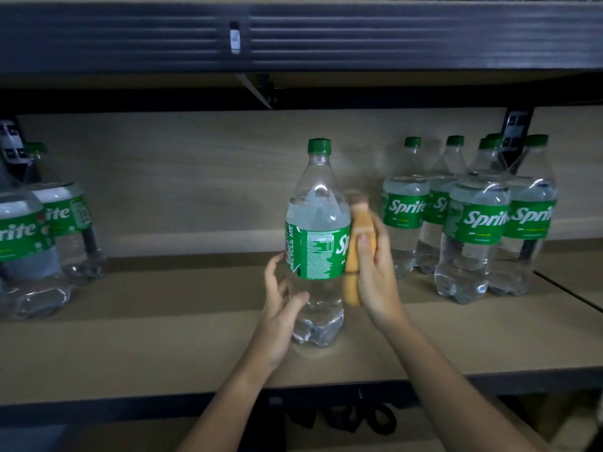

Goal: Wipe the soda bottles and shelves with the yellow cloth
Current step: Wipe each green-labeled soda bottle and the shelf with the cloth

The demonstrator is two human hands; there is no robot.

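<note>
Left hand [279, 308] grips the "Sprite" bottle [318, 243]; right hand [375, 272] presses the yellow cloth [355, 243] against its label.

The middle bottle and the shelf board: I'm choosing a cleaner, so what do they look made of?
Middle bottle: clear glossy plastic, judging by see-through walls with highlights, plus a printed green label. Shelf board: matte tan, probably laminated wood or fibreboard; dim light leaves it uncertain.

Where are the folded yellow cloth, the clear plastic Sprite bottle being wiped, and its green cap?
folded yellow cloth [361, 236], head view, upper fold.
clear plastic Sprite bottle being wiped [315, 252], head view, green label.
green cap [319, 146], head view, cap side.
</note>
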